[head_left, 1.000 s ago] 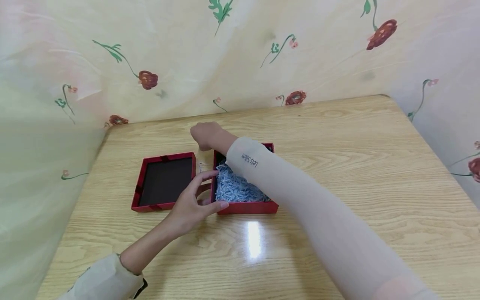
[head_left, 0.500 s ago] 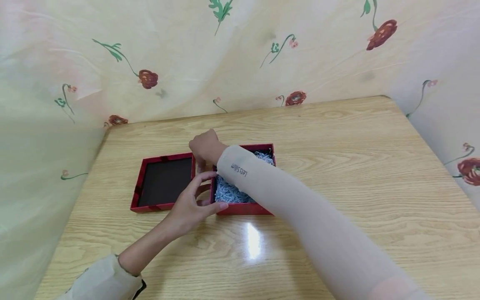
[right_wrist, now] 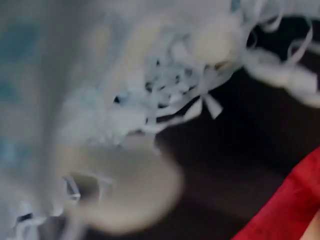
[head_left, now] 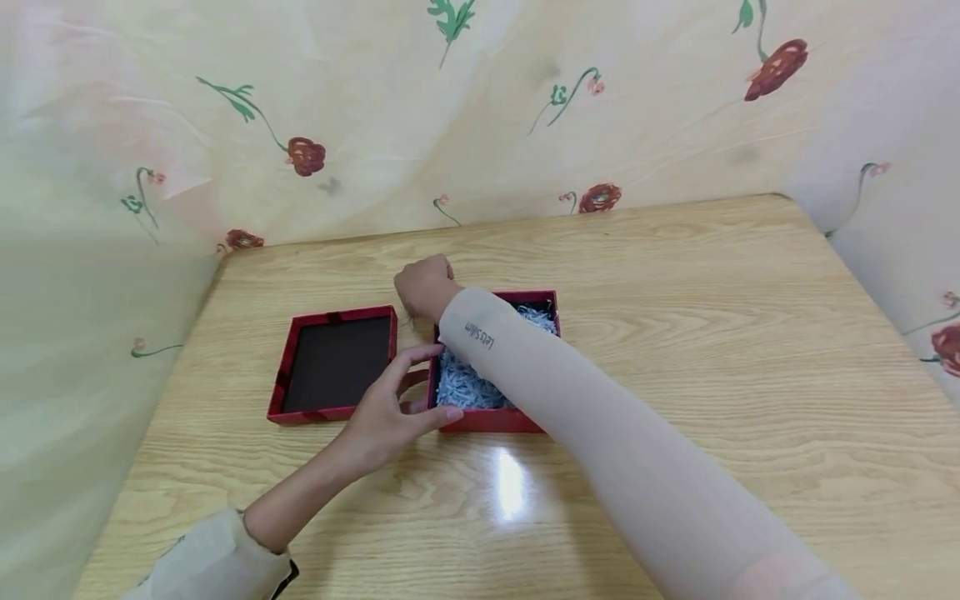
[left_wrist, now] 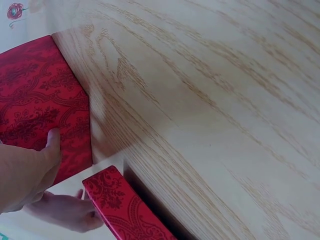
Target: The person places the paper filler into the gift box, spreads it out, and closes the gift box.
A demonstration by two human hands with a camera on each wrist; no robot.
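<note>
A red box (head_left: 491,422) with a dark inside holds light blue shredded paper (head_left: 467,385). My left hand (head_left: 386,421) grips its left side, thumb at the front corner and fingers along the left wall. The left wrist view shows the thumb against the box's patterned red side (left_wrist: 47,100). My right arm crosses over the box; the right hand (head_left: 426,287) is at its back left corner, fingertips turned down and hidden from the head view. A thin strand shows just below that hand; I cannot tell whether the fingers hold it. Blurred shreds (right_wrist: 180,80) fill much of the right wrist view.
The red box lid (head_left: 281,379) lies upturned left of the box, its black inside (head_left: 341,362) facing up. Both rest on a wood-grain table (head_left: 712,333). A flowered curtain (head_left: 360,125) hangs behind the table and at its sides.
My right hand has dipped down between lid and box, then risen slightly back and right. The left hand keeps its hold; box and lid stay put. The head view has shifted a little.
</note>
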